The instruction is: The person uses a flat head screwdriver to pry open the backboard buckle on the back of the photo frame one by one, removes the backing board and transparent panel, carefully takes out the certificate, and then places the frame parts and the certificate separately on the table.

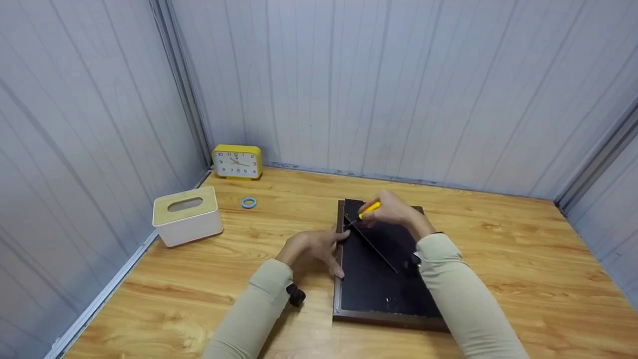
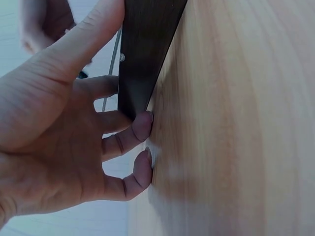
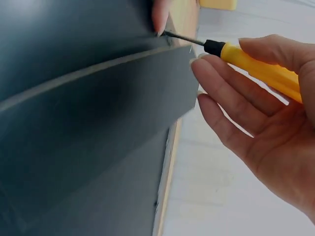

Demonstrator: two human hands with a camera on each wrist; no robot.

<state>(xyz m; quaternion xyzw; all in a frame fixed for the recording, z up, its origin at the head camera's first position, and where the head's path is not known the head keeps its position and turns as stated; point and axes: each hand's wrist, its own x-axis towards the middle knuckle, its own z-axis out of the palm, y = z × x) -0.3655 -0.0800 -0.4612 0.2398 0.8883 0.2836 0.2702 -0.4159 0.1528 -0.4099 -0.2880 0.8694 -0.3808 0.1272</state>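
Note:
A dark picture frame (image 1: 366,291) lies back side up on the table, a black stand leg (image 3: 123,98) slanting across its back. My left hand (image 1: 319,247) braces the frame's left edge with fingers spread. Its thumb and forefinger press on the rim, while the curled tips of the outer fingers touch the wood in the left wrist view. My right hand (image 1: 391,209) grips a screwdriver (image 3: 261,71) by its yellow handle. The screwdriver's tip is near the leg's end at the far left corner, close to a left fingertip (image 3: 160,22).
A wooden-topped tissue box (image 1: 192,229) stands on the left side of the table (image 1: 523,259). Beyond it, a yellow alarm clock (image 1: 237,162) is by the back wall. Between them and the frame lies a small blue ring (image 1: 248,203). Panelled walls enclose the table's back and sides.

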